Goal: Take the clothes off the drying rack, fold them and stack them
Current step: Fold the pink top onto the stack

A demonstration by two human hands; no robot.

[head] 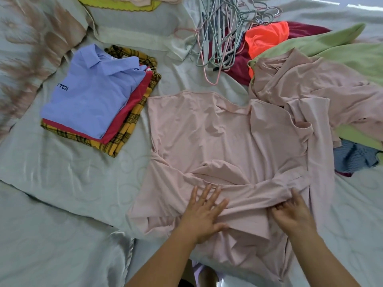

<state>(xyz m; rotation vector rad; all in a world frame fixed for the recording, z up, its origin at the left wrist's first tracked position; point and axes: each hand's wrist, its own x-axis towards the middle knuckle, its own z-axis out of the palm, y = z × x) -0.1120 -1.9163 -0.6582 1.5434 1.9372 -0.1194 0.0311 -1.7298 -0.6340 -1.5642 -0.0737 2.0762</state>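
Observation:
A pale pink garment (217, 137) lies spread on the bed in front of me. My left hand (204, 214) rests flat on its near part with fingers spread. My right hand (294, 212) pinches a folded band of the same pink cloth with curled fingers. To the left sits a folded stack (97, 96): a light blue collared shirt on top, a red piece under it, and yellow plaid cloth at the bottom. A heap of unfolded clothes (310, 65) lies at the right: pink, light green, orange, dark red and some blue.
A tangle of grey and pink hangers (219, 36) lies at the top centre. A pillow (31, 48) with a brown leaf print is at the upper left. Yellow-edged cloth (124, 5) shows at the top. The pale grey bedsheet (72, 183) covers everything.

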